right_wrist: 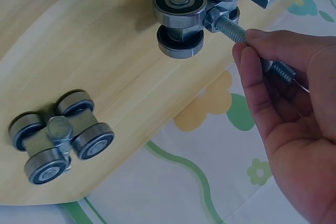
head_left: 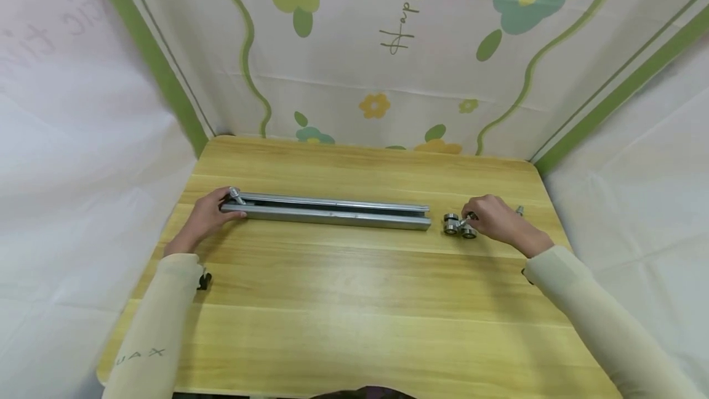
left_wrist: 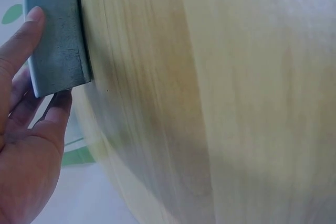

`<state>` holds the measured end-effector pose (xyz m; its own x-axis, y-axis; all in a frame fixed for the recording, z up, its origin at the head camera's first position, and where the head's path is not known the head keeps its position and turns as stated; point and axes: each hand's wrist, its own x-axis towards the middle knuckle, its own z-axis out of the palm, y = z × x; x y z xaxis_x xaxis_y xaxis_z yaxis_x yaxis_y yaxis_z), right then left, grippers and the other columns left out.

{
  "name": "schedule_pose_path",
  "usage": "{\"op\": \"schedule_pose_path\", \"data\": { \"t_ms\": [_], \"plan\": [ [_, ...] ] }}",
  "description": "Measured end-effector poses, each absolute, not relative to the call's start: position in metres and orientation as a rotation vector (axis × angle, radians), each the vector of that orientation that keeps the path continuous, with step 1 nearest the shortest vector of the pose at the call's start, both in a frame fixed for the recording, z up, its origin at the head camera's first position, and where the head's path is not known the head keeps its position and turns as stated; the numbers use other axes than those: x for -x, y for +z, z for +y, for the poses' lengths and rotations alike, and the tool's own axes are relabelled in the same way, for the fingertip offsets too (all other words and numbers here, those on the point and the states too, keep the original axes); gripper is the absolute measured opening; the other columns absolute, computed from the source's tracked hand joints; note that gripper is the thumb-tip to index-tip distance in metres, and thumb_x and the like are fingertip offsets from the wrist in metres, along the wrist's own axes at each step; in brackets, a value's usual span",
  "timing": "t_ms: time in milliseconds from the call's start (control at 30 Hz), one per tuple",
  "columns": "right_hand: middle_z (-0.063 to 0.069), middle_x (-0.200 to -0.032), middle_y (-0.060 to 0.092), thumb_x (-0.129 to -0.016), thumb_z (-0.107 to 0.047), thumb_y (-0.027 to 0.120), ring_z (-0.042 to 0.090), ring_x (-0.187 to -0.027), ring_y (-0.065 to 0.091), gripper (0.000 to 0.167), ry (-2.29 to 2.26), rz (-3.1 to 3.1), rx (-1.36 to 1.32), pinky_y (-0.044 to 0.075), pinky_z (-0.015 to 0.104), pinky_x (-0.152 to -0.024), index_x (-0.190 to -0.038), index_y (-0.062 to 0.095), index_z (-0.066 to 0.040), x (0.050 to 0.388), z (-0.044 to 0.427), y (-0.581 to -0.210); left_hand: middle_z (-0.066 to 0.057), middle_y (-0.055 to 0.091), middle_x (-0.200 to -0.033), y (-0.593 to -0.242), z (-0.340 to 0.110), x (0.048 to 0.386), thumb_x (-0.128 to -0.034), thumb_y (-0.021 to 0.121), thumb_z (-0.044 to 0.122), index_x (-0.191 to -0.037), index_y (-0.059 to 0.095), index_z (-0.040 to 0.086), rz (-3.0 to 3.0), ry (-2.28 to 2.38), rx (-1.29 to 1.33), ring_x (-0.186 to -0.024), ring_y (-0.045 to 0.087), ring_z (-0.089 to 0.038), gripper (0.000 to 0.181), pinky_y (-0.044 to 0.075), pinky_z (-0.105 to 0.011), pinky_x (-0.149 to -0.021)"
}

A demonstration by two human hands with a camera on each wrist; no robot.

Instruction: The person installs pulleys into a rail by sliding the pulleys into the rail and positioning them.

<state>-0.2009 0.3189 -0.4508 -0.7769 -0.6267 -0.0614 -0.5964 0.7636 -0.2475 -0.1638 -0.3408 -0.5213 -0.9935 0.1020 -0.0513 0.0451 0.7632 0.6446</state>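
Note:
A grey metal channel rail [head_left: 338, 217] lies lengthwise on the table, its open slot facing up. My left hand [head_left: 204, 217] grips its left end, thumb on the near wall and fingers round the end. A bolt [head_left: 236, 196] sticks up at an angle from the slot there; what it is fixed to is hidden. Off the rail's right end, my right hand [head_left: 493, 220] pinches the threaded bolt [right_wrist: 231, 28] of a roller trolley [right_wrist: 180, 11] between thumb and fingers. This trolley's wheels stand apart from the rail.
A second roller trolley [right_wrist: 60, 137] sits on the wooden table [head_left: 343, 300] near its right edge, mostly hidden behind my right hand in the head view. A white flower-print cloth [head_left: 343, 66] hangs behind the table, with plain white cloth at both sides.

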Motion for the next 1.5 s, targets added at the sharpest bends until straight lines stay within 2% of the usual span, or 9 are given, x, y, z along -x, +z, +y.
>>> {"op": "schedule_pose_path", "data": {
  "t_ms": [267, 700, 1500],
  "plan": [
    [0.01, -0.1, 0.077, -0.094, 0.004, 0.076, 0.024, -0.088, 0.074, 0.012, -0.326, 2.782, 0.974, 0.064, 0.042, -0.075, -0.105, 0.079, -0.001, 0.213, 0.305, -0.455, -0.034, 0.057, -0.142, -0.52, -0.339, 0.162, -0.0958, 0.082, 0.022, -0.147, 0.053, -0.005, 2.865, 1.054, -0.132, -0.133, 0.052, -0.053, 0.066, 0.042, -0.068, -0.11],
    [0.01, -0.101, 0.076, -0.095, 0.004, 0.075, 0.023, -0.087, 0.074, 0.013, -0.37, 2.771, 1.013, 0.063, 0.043, -0.074, -0.105, 0.079, -0.002, 0.219, 0.292, -0.457, -0.036, 0.057, -0.142, -0.518, -0.342, 0.166, -0.094, 0.083, 0.015, -0.144, 0.054, -0.008, 2.911, 1.031, -0.173, -0.133, 0.051, -0.055, 0.062, 0.041, -0.069, -0.111],
    [0.011, -0.106, 0.077, -0.096, 0.003, 0.075, 0.023, -0.091, 0.075, 0.014, -0.368, 2.766, 1.05, 0.064, 0.04, -0.075, -0.108, 0.08, -0.002, 0.22, 0.278, -0.463, -0.035, 0.059, -0.138, -0.522, -0.34, 0.161, -0.0936, 0.084, 0.015, -0.144, 0.054, -0.007, 2.928, 1.029, -0.174, -0.129, 0.054, -0.054, 0.063, 0.044, -0.068, -0.107]
  ]
}}
